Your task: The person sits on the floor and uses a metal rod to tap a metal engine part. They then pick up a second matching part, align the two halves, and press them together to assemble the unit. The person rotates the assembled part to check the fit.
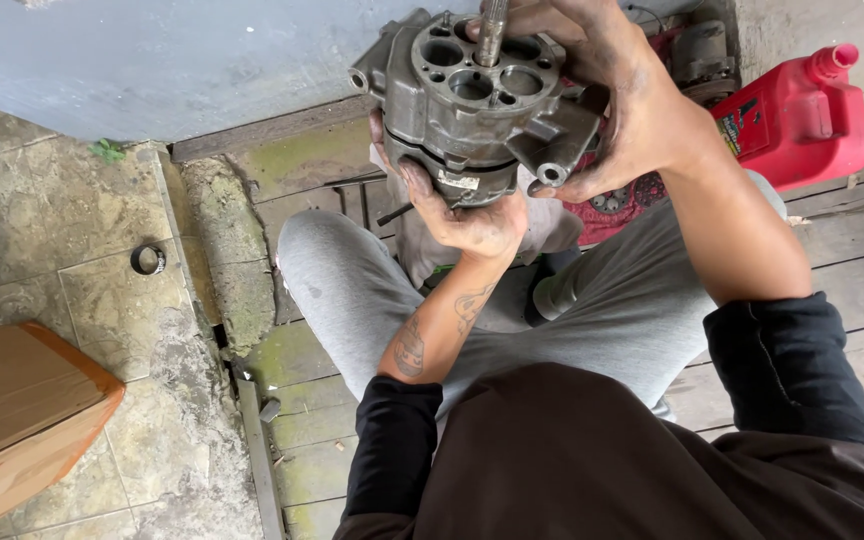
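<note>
Cardboard box (pixel 12 420) lies at 8 o'clock on the tiled floor (pixel 42 200), with a small metal ring (pixel 148 260) at 9 o'clock, well apart from the work. Grey cast housing (pixel 472 100), a pump or compressor body, is held at 12 o'clock above the seated person's grey-trousered knees (pixel 352 290). Its bored end face is turned up toward the camera, and a steel shaft (pixel 492 30) stands out of its centre. Left hand (pixel 472 215) cups the housing from below, grip closed around the lower body with the thumb on the side wall. Right hand (pixel 622 100) wraps the upper right flank, grip closed on the housing, fingers curled over the top near the shaft. A cloth (pixel 552 225) lies on the lap under the work. Red canister (pixel 802 110) stands at 2 o'clock on the plank floor (pixel 852 240).

Judged good practice for this step: keep the lower hand as the bearing support, and let the upper hand only steady or turn. Hold the shaft in line with the bore, since tilting would likely bind it. Oily fingers may slip, so work low over the lap and cloth.
</note>
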